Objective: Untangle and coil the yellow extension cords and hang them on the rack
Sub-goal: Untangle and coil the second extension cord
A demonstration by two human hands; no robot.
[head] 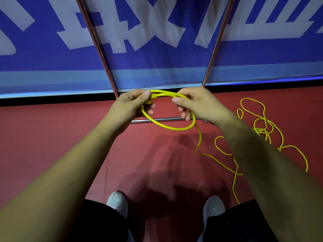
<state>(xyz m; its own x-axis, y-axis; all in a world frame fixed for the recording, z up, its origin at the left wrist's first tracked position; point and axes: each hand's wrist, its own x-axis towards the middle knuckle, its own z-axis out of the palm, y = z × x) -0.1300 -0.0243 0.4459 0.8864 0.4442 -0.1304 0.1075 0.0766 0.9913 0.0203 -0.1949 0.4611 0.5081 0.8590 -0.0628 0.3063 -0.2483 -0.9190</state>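
Nearest the camera, 2 white shoes (117,201) are seen planted on the red floor (52,137). To the right of the feet, the loose part of the yellow extension cord (262,123) is spread over the floor in open loops and crossings. A tighter cluster of strands is visible beside the right forearm, so that part is judged not yet untangled. From it, 1 strand is led up to the hands.

Further out, 1 small loop (171,128) is held between both hands above the floor. The left hand (132,105) is closed round the cord, with the thumb pressed on what appears to be the plug end (151,100), probably so that the start of the coil is anchored. The right hand (197,103) is curled round the loop's other side, the strand pinched by thumb and forefinger, presumably so that slack can be fed in.

Behind the hands, the rack (97,48) is made up of 2 chrome uprights and 1 low crossbar; hanging is judged not yet done. Beyond it, a blue banner (157,58) with pale lettering is stretched.
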